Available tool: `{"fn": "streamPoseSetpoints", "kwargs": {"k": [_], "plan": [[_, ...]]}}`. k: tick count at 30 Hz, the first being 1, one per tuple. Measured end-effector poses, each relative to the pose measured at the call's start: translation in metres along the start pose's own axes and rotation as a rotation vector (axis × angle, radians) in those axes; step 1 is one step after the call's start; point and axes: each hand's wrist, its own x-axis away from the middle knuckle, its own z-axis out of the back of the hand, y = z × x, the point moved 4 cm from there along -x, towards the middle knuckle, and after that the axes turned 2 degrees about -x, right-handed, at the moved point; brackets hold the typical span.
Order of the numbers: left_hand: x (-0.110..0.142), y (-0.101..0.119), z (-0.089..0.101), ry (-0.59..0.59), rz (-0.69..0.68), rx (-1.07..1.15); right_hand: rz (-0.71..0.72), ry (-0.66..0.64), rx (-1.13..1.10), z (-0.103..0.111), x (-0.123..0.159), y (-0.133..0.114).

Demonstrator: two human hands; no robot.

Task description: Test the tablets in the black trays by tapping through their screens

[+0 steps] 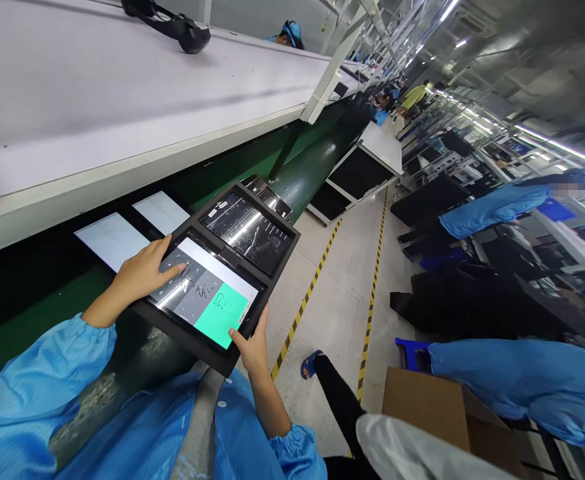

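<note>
A black two-slot tray (272, 281) is tilted in front of me. One slot carries a lit tablet (187, 293) showing grey and green areas with handwritten-looking strokes. In the other slot lies a tablet with a dark, glossy screen (247, 230). My left hand (142, 273) grips the tray's left side, its thumb stretched over the lit tablet. Around the right side closes my right hand (255, 347), its thumb by the green area. The fingers beneath the tray are hidden on both hands.
Two lit white-screened tablets (115, 240) lie on the green conveyor belt (317, 167) beyond the tray. A white shelf (365, 163) stands by the belt's end. To the right are a cardboard box (425, 407), striped floor tape (305, 307) and people in blue.
</note>
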Motion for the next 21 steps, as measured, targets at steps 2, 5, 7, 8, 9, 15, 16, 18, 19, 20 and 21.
{"fn": "streamPoseSetpoints", "kwargs": {"k": [2, 5, 7, 8, 9, 15, 16, 18, 19, 20, 21], "plan": [[0.000, 0.008, 0.001, 0.027, 0.028, -0.038, -0.028, -0.010, -0.014, 0.001, 0.000, 0.000], [-0.001, 0.019, 0.001, 0.087, 0.059, -0.138, -0.048, -0.004, -0.035, 0.003, -0.001, -0.005], [-0.002, 0.025, 0.000, 0.120, 0.057, -0.215, -0.057, -0.001, -0.053, 0.003, -0.002, -0.009], [-0.002, 0.027, 0.000, 0.134, 0.052, -0.242, -0.063, -0.003, -0.062, 0.004, -0.002, -0.011], [-0.003, 0.027, 0.000, 0.144, 0.045, -0.255, -0.071, -0.008, -0.071, 0.004, -0.002, -0.013], [-0.003, 0.021, -0.001, 0.142, 0.054, -0.198, -0.128, -0.038, -0.133, 0.005, -0.001, -0.013], [-0.003, 0.019, -0.001, 0.145, 0.060, -0.198, -0.121, -0.038, -0.139, 0.005, 0.000, -0.013], [-0.003, 0.016, -0.002, 0.148, 0.078, -0.173, -0.094, -0.042, -0.144, 0.004, 0.000, -0.012], [-0.003, 0.015, -0.003, 0.146, 0.088, -0.146, -0.079, -0.044, -0.140, 0.003, 0.001, -0.012], [-0.003, 0.014, -0.003, 0.141, 0.097, -0.117, -0.065, -0.044, -0.131, 0.003, 0.001, -0.011], [-0.003, 0.013, -0.004, 0.135, 0.104, -0.091, -0.054, -0.041, -0.118, 0.002, 0.001, -0.010]]}}
